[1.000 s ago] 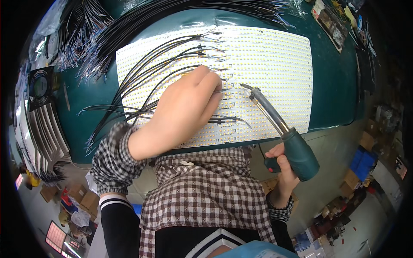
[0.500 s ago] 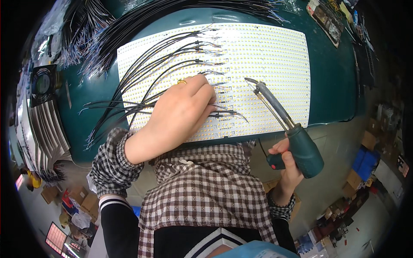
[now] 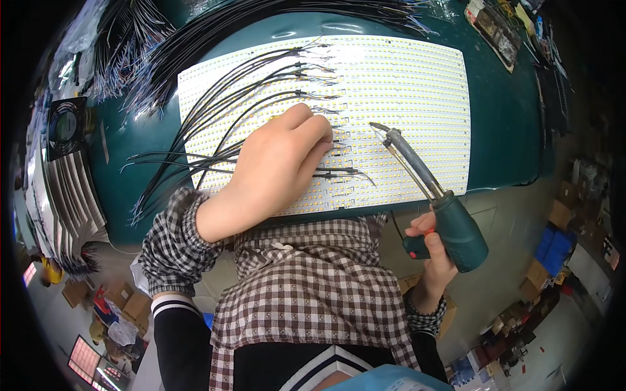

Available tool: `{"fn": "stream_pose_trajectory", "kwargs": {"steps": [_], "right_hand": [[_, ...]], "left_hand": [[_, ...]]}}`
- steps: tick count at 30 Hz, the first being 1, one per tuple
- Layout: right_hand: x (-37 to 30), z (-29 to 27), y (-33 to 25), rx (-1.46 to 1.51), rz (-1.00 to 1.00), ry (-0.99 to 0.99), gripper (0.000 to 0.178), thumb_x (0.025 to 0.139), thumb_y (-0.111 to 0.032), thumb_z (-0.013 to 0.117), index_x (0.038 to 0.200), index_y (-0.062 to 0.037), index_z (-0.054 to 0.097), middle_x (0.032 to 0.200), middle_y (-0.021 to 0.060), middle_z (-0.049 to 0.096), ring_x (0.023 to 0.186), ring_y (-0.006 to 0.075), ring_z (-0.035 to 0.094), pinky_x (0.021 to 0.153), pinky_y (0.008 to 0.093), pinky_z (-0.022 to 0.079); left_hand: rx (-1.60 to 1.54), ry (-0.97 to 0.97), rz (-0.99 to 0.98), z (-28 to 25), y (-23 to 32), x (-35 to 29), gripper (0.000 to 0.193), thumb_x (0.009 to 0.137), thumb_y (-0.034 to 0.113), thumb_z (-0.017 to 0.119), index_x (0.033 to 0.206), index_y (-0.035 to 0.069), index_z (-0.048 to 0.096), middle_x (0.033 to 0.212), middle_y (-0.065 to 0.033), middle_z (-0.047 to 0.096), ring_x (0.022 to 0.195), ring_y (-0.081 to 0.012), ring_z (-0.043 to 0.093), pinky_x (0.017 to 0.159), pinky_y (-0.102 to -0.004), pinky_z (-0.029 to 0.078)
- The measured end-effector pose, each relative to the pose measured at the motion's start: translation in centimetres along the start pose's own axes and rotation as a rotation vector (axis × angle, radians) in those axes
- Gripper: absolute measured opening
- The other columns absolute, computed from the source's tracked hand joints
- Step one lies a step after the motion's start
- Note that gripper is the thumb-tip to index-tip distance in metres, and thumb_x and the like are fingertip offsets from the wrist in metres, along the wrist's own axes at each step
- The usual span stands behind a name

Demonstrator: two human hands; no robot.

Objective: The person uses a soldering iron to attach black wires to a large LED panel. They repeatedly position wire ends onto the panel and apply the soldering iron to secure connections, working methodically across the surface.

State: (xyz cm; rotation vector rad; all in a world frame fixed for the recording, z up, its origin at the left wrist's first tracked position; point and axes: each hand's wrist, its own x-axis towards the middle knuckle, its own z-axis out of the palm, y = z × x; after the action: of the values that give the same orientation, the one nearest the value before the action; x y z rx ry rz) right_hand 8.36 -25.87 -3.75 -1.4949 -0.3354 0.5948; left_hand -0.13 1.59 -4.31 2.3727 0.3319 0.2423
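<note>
A large white LED board (image 3: 411,78), covered with rows of small yellow chips, lies on the green table. Over its middle, my left hand (image 3: 277,159) is closed in a pinch on a black cable (image 3: 228,155), whose gripped end is mostly hidden by the fingers. Several more black cables (image 3: 222,104) fan across the board's left half, their thin bare-ended wires along its middle strip. My right hand (image 3: 438,260) is wrapped around the handle of a green soldering gun (image 3: 460,228). Its bent tip (image 3: 378,126) points up-left above the board, apart from the left fingers.
Thick bundles of black cables (image 3: 215,32) lie along the table's far side. A small black fan (image 3: 65,127) and a stack of pale strips (image 3: 65,195) stand at the left. A worn flat box (image 3: 492,32) rests at the far right. Cardboard boxes (image 3: 538,277) sit beyond the table.
My left hand has shifted slightly right, its fingertips now closer to the board's middle strip. The soldering gun has lowered a little, its tip slightly nearer to me.
</note>
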Motion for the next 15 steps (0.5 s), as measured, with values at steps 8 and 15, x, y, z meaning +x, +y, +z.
{"fn": "stream_pose_trajectory", "kwargs": {"steps": [8, 15], "right_hand": [[-0.31, 0.14, -0.5, -0.092, 0.081, 0.032, 0.034, 0.086, -0.007, 0.071, 0.117, 0.0038, 0.063, 0.109, 0.021, 0.07, 0.083, 0.0187, 0.07, 0.056, 0.0218, 0.049], [-0.42, 0.0, -0.12, -0.099, 0.082, 0.01, 0.038, 0.086, -0.008, 0.072, 0.12, 0.0037, 0.062, 0.114, 0.0217, 0.069, 0.084, 0.0177, 0.07, 0.056, 0.021, 0.048]], "left_hand": [[-0.039, 0.026, -0.063, 0.12, 0.09, -0.43, 0.008, 0.084, 0.004, 0.07, 0.089, 0.003, 0.064, 0.084, -0.0088, 0.061, 0.069, -0.0246, 0.062, 0.058, -0.0325, 0.049], [-0.016, 0.022, -0.087, 0.47, -0.12, -0.04, 0.007, 0.084, 0.007, 0.068, 0.086, 0.004, 0.063, 0.082, -0.0098, 0.058, 0.067, -0.0265, 0.06, 0.059, -0.036, 0.047]]}}
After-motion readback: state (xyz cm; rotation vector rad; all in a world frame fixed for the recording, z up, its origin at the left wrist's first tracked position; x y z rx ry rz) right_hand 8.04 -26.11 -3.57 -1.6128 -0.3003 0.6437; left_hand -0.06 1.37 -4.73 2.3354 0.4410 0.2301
